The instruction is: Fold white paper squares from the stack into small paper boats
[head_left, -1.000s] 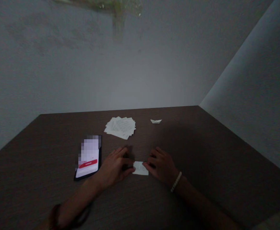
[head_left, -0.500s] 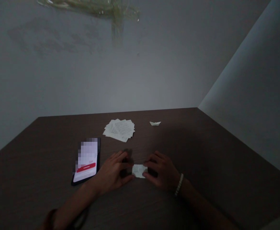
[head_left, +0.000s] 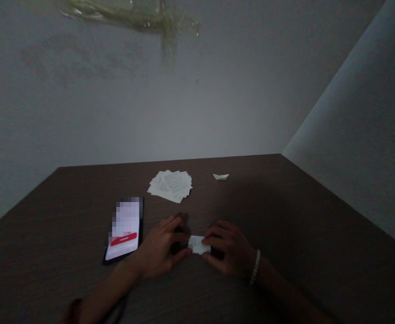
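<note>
A small folded piece of printed paper [head_left: 196,244] lies on the dark wooden table between my two hands. My left hand [head_left: 163,245] grips its left edge with thumb and fingertips. On the other side, my right hand [head_left: 229,247] has its thumb and fingers closed on the right edge, and they cover part of the print. Farther back on the table sits a small folded paper boat [head_left: 221,177]. A fanned stack of printed paper sheets [head_left: 172,185] lies to the left of the boat.
Left of my left hand lies a phone [head_left: 124,229] with a lit screen and a red bar on it. The table [head_left: 271,198] ends at a grey wall [head_left: 197,121] behind and a slanting surface on the right.
The view has shifted slightly, so everything sits a little lower and to the right. My right fingers have moved a little over the folded paper; both hands still grip it.
</note>
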Motion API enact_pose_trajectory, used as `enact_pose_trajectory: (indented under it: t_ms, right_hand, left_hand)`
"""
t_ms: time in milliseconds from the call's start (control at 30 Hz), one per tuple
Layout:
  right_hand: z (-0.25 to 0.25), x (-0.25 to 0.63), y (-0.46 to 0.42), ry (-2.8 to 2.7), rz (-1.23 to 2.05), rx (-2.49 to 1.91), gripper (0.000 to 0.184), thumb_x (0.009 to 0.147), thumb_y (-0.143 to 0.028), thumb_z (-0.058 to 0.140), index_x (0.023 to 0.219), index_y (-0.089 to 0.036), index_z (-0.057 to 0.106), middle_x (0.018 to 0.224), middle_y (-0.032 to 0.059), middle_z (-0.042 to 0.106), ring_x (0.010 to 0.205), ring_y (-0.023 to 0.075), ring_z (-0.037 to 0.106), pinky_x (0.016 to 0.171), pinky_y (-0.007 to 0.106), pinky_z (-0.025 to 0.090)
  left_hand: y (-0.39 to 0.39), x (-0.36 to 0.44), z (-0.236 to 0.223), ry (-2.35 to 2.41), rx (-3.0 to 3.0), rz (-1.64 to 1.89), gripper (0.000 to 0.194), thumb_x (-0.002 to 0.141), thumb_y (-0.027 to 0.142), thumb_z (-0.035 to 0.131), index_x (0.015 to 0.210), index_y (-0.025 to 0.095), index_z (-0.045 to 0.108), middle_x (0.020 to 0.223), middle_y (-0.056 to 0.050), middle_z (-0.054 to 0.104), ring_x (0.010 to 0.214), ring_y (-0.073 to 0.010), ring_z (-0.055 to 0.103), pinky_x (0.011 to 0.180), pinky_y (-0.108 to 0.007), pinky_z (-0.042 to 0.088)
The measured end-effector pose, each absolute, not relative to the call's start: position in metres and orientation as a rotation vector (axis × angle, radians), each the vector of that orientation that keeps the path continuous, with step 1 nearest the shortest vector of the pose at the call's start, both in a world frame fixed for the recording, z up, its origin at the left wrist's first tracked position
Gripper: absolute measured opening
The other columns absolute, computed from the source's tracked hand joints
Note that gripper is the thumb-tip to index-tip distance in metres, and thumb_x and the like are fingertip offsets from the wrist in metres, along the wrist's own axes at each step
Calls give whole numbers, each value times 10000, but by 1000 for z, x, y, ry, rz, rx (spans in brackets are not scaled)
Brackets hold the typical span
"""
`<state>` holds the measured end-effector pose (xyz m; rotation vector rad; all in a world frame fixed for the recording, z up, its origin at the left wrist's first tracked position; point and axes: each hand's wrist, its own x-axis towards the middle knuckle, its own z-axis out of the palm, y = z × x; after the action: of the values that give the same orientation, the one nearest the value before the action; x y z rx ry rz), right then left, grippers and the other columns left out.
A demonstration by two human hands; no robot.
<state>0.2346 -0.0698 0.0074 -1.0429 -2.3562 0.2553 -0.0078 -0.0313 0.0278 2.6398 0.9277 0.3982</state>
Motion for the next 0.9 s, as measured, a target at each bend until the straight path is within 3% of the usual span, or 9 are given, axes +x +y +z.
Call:
enact_pose_trajectory:
  t_ms: [267,467,900]
  right_hand:
    - [0,230,-66,-2277,305,-1050,15,812,-216,653,812,-206,665,849,11,666,778,161,538,730,299,428]
    - [4,228,-65,-2271,269,-1023,53,817,-175,635,767,-188,645,804,12,662,757,155,534,715,285,439]
    - [1,229,-64,-2375,194,-903,58,857,-132,572,841,-174,610,858,36,676,773,161,555,720,279,464]
  left_hand:
    - [-35,-6,28,975,2603,376,243,796,315,655,1021,226,670,1063,-74,545,994,-280,514,852,-447,433]
    - [-34,-6,26,980,2586,359,267,757,255,668,1023,226,657,1054,-66,535,983,-270,503,837,-421,431]
    - [-32,-7,24,941,2605,413,218,834,280,620,1041,229,668,1030,-70,536,964,-263,509,816,-411,437]
